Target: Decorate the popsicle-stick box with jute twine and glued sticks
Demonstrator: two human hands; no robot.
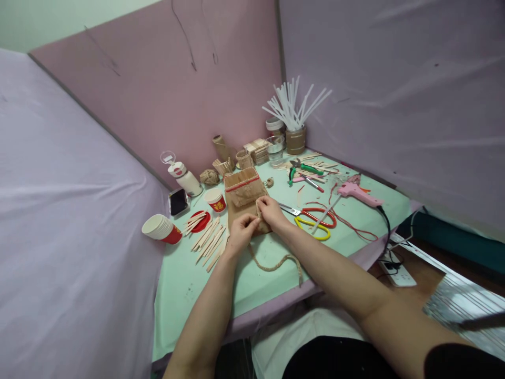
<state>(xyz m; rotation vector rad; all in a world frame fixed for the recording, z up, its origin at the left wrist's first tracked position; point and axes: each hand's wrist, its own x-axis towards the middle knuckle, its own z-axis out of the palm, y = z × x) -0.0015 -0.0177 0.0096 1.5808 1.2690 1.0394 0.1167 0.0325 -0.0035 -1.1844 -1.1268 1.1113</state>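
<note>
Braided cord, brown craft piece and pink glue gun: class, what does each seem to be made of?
Braided cord: probably jute, matte; tan and plaited.
Brown craft piece: perhaps cloth or paper, dull; its fine texture is too small to settle it.
Pink glue gun: likely plastic, smooth; evenly coloured, moulded-looking body.

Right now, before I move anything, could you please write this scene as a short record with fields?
Left hand: at the front of the brown craft piece; its exact grip is too small to tell
Right hand: close beside the left hand, also at the craft piece
Rope: on the table, curving toward the near edge
Scissors: red and yellow handles, right of the right hand
Glue gun: pink, right of the scissors
Sticks: loose, left of the left hand
Stack of cups: near the table's left edge
</note>
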